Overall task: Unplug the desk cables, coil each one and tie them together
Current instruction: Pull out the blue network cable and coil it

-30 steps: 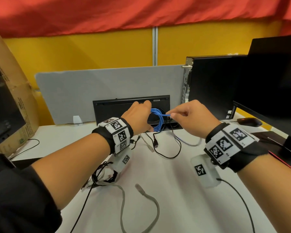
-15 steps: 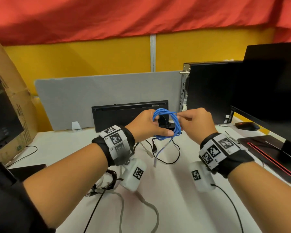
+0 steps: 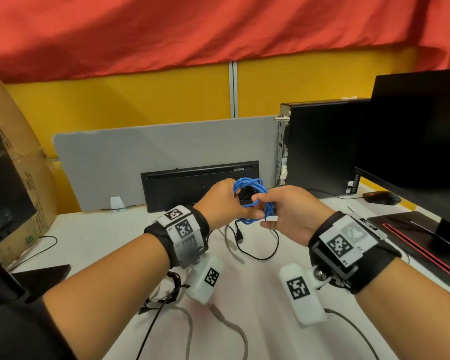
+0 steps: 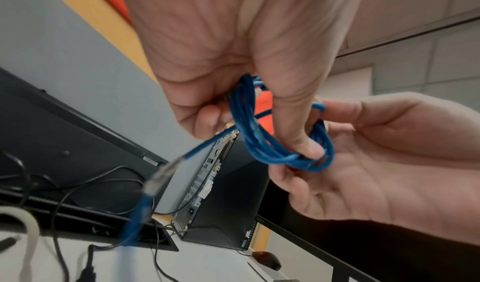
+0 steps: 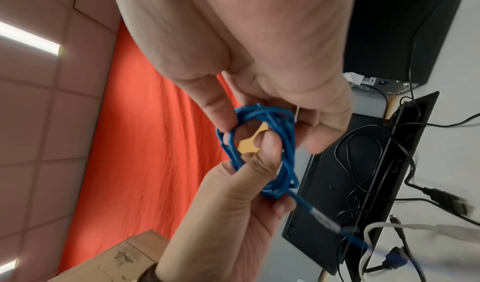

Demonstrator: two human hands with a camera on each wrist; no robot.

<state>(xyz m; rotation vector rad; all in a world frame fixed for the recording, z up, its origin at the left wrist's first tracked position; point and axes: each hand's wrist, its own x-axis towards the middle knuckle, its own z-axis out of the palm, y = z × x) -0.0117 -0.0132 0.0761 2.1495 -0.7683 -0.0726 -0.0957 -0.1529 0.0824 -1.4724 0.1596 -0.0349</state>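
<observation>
Blue cable (image 3: 250, 201) is wound into a small coil and held in the air above the tabletop (image 3: 257, 294), in front of the black keyboard (image 3: 192, 183) that stands on edge against the grey divider panel (image 3: 153, 157). My left hand (image 3: 222, 201) grips one side of the coil, thumb (image 4: 293, 134) passed through the loops and fingers curled behind them. My right hand (image 3: 289, 211) pinches the opposite side between thumb and fingers (the remaining fingers are loosely bent, not straight). One free end of the cable, with its clear plug (image 4: 161, 175), trails down from the coil; the wrist views show it blurred. On the tabletop below lie a looped black cable (image 3: 260, 253) and a grey cable (image 3: 234, 331), both apart from the coil. A black computer tower (image 3: 320, 144) stands to the right of the keyboard, with a black mouse (image 3: 381, 197) just beyond it and a monitor (image 3: 421, 131) at the right edge.
</observation>
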